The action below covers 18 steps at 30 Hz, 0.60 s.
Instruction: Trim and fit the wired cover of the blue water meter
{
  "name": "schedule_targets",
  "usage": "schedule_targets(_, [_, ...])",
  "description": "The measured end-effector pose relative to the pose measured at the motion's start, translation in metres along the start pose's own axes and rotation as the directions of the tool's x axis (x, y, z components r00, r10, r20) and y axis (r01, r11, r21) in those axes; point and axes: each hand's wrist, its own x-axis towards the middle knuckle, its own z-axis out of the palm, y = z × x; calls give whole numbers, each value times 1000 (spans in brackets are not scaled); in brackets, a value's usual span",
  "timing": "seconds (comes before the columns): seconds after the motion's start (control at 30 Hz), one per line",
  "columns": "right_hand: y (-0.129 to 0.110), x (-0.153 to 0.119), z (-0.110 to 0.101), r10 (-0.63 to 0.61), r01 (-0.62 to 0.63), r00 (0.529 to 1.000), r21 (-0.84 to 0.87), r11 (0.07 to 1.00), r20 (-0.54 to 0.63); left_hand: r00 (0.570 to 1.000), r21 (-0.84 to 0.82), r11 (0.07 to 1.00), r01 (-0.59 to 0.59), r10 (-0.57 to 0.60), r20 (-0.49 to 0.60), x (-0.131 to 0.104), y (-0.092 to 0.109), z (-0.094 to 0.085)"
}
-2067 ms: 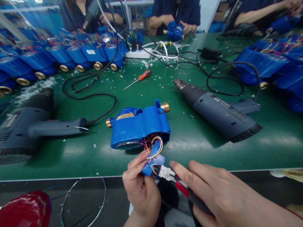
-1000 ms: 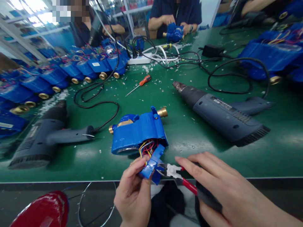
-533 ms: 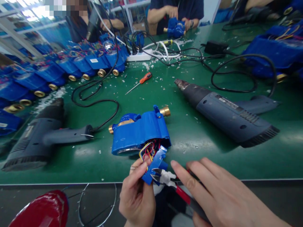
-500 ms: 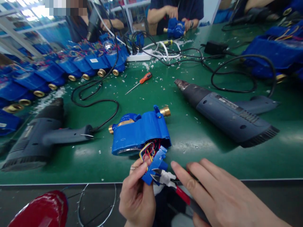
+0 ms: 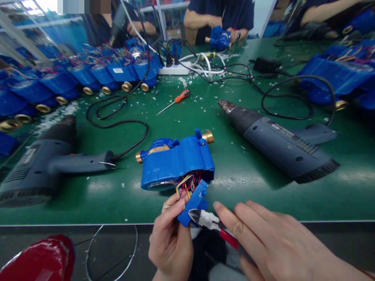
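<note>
A blue water meter (image 5: pixel 175 160) with brass threaded ends lies on its side on the green table, its open end towards me. Coloured wires (image 5: pixel 189 182) run out of it to a blue plastic cover (image 5: pixel 193 203). My left hand (image 5: pixel 171 234) pinches that cover and some wires between thumb and fingers, just over the table's front edge. In my right hand (image 5: pixel 269 238) are diagonal cutters (image 5: pixel 208 220) with red-and-black handles. Their jaws are closed and lie against or right beside the cover's lower edge; contact is hard to tell.
Heat guns lie left (image 5: pixel 55 168) and right (image 5: pixel 278 144). Beyond the meter are an orange screwdriver (image 5: pixel 178 99) and a white power strip (image 5: pixel 175 69) with tangled cords. Blue meters (image 5: pixel 96 78) line the left; more (image 5: pixel 336 74) stand right. Co-workers sit opposite, and a red seat (image 5: pixel 41 257) is below.
The cutters' jaws have gone from slightly apart to closed beside the cover. Both hands keep nearly the same place, and the whole view has shifted a little.
</note>
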Motion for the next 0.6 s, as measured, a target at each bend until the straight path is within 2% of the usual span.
schedule_targets(0.2, [7,-9,-3,-41,40,999,81,996,2,1000,4,1000,-15,15,2,1,-1,0])
schedule_targets(0.33, [11,-12,2,-61,60,998,182,982,2,1000,-19,1000,-5,5,13,0,-3,0])
schedule_targets(0.6, [20,-11,-1,12,-13,1000,225,974,7,1000,-17,1000,15,-15,-12,1,-1,3])
